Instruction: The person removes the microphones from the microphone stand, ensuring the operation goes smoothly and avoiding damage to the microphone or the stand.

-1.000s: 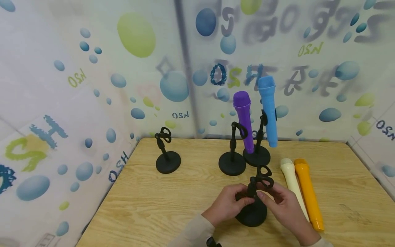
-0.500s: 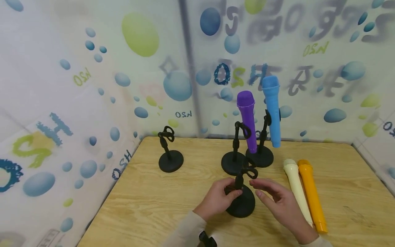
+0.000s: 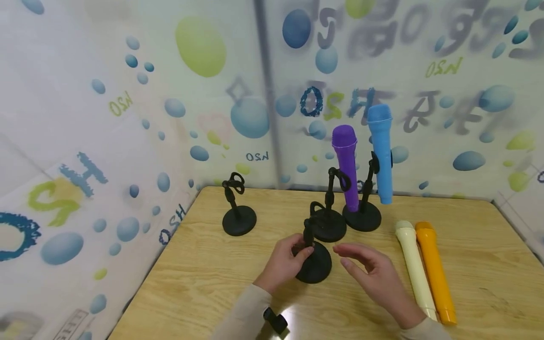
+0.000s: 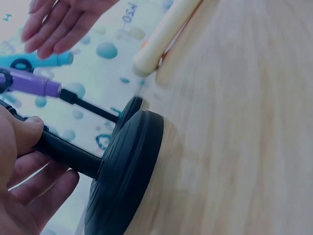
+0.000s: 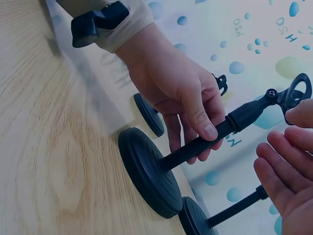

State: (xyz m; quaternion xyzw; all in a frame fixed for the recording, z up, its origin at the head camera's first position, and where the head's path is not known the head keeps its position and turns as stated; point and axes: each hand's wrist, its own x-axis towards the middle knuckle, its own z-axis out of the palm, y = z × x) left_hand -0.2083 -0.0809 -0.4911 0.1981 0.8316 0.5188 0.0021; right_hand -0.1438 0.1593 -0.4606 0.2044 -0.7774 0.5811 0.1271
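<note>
My left fingers (image 3: pixel 303 255) pinch the front black stand (image 3: pixel 316 268), shifted leftward; my right fingers (image 3: pixel 358 250), now released, spread loosely, so positioning looks one-handed.

You have room left of the held stand (image 3: pixel 316 262); another stand (image 3: pixel 331 228) blocks ahead, a cream microphone (image 3: pixel 414 267) rightward.

The left hand (image 3: pixel 280 264) is set in a grip, left thumb (image 5: pixel 201 117) opposed to the bent left fingers (image 5: pixel 173 133). The right hand (image 3: pixel 376 278) is positioned to its right, clear of it; right fingers (image 4: pixel 62 30) are extended close together, right thumb (image 3: pixel 356 273) separated, palm (image 5: pixel 304 210) turned toward the left hand. Both sleeves (image 3: pixel 243 314) end at the wrists (image 3: pixel 264 284).
</note>
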